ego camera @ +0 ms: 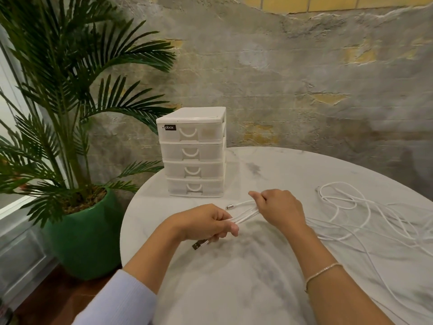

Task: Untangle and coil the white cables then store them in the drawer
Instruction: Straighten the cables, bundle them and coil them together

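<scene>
A bundle of folded white cable strands stretches between my two hands above the round marble table. My left hand grips one end of the bundle, and a USB plug sticks out below its fingers. My right hand holds the other end with its fingers curled round the strands; a small silver connector pokes out just left of it. More loose white cable lies tangled on the table to the right. A white unit of several drawers stands behind my hands, all drawers closed.
A palm in a green pot stands on the floor left of the table, its fronds reaching toward the drawer unit. A rough plastered wall runs behind. The table's curved left edge lies close to my left forearm.
</scene>
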Motion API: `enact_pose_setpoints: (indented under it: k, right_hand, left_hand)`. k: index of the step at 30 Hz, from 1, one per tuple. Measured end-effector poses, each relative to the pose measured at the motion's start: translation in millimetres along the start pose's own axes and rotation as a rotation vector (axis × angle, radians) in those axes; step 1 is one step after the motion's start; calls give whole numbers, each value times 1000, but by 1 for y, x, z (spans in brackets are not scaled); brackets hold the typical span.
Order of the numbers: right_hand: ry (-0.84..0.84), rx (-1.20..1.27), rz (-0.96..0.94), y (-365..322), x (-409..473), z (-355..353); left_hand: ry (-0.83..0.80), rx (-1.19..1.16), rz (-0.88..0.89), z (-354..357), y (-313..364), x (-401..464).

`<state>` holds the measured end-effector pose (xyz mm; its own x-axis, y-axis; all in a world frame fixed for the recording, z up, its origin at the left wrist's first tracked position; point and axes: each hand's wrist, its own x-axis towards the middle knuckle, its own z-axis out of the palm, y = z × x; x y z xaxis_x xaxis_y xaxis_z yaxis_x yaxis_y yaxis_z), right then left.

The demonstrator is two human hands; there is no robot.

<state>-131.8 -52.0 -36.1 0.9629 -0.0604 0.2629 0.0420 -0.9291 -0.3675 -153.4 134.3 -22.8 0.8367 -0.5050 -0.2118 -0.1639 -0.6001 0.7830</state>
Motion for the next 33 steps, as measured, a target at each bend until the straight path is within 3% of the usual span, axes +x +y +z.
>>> enact_pose_setpoints:
  k: [4,6,11,14,16,22,25,27,33]
  right_hand:
    - [87,-12,11,2,1,5]
    - [37,41,24,6,2,5]
    - [-214,271,-99,9,3,4]
    - [-267,229,-128,6,2,6]
    - [-274,126,-108,6,2,10]
    - [12,28,18,0,1,17]
    - [117,-8,63,4,2,13]
    - [101,-6,73,10,2,10]
    - [-181,26,-34,1,-3,18]
  left_hand:
    - [-107,33,-67,-1,1,-2]
    - [-122,-12,-92,-3,-2,-3]
    - [93,-144,-98,-16,-22,-4]
    - [185,-182,-107,-22,-28,-5]
    - [150,-230,-124,-24,-29,-8]
    - [-150,-265,-161,-10,-8,-11]
    - [-213,-275,-195,-5,0,-6]
    - [-167,-250,-228,-6,-1,-3]
    - [141,65,-261,-35,-21,-4]
